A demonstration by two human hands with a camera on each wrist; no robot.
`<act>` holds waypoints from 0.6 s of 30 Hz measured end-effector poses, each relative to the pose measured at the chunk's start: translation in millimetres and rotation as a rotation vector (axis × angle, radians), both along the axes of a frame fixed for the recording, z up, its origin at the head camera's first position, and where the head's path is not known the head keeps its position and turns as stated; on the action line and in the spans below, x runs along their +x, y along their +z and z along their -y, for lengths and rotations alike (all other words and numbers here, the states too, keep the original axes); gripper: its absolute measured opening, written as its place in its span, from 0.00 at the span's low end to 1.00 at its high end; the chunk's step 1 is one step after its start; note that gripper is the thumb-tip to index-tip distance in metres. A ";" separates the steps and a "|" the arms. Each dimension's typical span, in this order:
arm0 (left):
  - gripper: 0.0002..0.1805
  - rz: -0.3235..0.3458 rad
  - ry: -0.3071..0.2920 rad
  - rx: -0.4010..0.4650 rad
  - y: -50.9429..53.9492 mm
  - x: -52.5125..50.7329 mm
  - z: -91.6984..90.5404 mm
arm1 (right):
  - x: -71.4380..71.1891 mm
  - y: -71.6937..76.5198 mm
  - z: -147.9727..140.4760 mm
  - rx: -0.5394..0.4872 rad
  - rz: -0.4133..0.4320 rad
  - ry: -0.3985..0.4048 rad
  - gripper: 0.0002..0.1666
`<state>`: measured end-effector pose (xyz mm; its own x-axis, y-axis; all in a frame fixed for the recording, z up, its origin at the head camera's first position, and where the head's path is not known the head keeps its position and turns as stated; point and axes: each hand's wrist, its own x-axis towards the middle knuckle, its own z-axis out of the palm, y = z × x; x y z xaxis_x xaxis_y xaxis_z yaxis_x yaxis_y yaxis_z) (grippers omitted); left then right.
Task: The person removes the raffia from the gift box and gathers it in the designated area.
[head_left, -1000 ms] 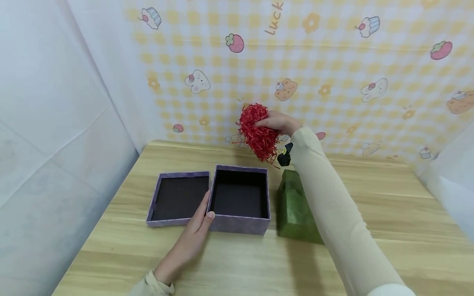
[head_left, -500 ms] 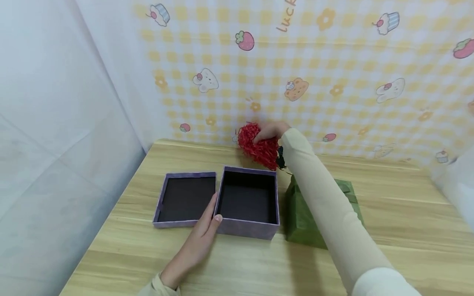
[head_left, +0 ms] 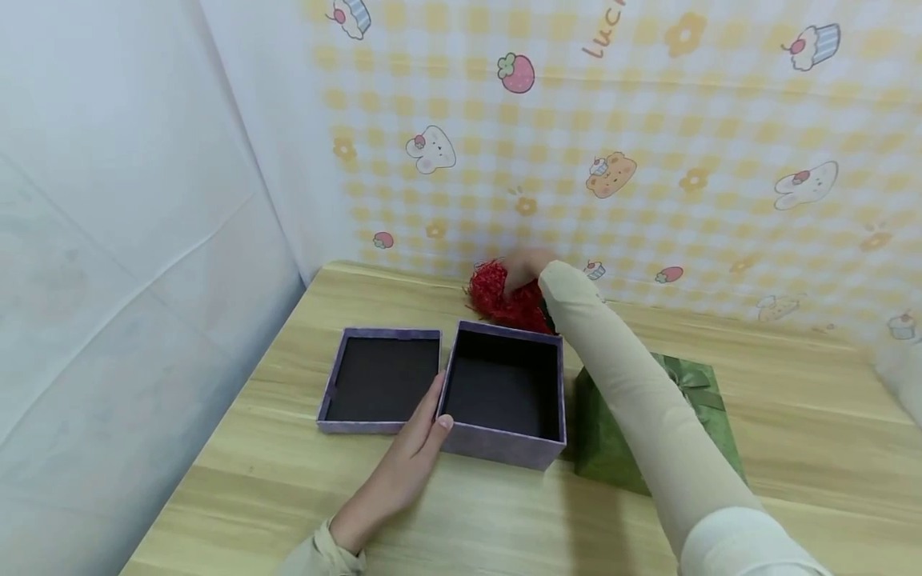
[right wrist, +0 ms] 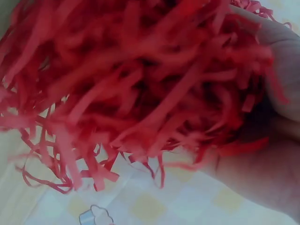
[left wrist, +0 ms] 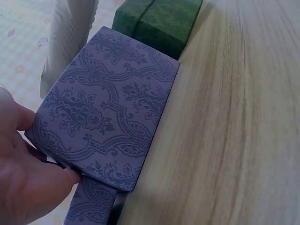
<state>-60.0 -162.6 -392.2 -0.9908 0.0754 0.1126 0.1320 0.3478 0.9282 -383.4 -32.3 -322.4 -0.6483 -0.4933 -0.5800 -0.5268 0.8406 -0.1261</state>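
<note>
An open purple box (head_left: 504, 444) with a black inside stands on the wooden table. My left hand (head_left: 410, 464) holds its front left corner, fingers along the left side and thumb at the front rim; the left wrist view shows the box's patterned wall (left wrist: 103, 108). Behind the box, my right hand (head_left: 526, 268) grips a bunch of red shredded paper (head_left: 490, 296) low near the tabletop. In the right wrist view the paper strands (right wrist: 140, 93) hide most of the fingers. Whether the bunch touches the table I cannot tell.
The purple lid (head_left: 392, 380) lies inside up, left of the box. To the right stands a green box (head_left: 612, 448) with a ribbon bow (head_left: 695, 380), partly under my right forearm. A dark object (head_left: 549, 314) shows beside the shredded paper. A checked cloth (head_left: 432, 192) hangs behind.
My right hand has lowered the red shredded paper from above the table's back edge to near the tabletop behind the box. The left hand keeps its hold; the head view has shifted.
</note>
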 end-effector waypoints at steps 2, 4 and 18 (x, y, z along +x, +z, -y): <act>0.30 0.002 0.003 -0.002 -0.4 -0.1 -0.1 | 1.4 -4.7 4.0 0.028 -0.006 0.031 0.47; 0.30 0.006 0.004 -0.009 0.4 0.4 -0.1 | 3.6 -7.3 7.5 0.042 -0.002 0.050 0.48; 0.31 0.030 -0.005 0.000 1.4 0.1 -0.2 | 14.3 9.4 -0.8 -0.069 0.086 0.036 0.55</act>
<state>-59.9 -162.4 -390.7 -0.9933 0.0805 0.0827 0.1058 0.3471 0.9318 -369.1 -31.5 -313.0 -0.5788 -0.5561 -0.5964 -0.5414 0.8090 -0.2290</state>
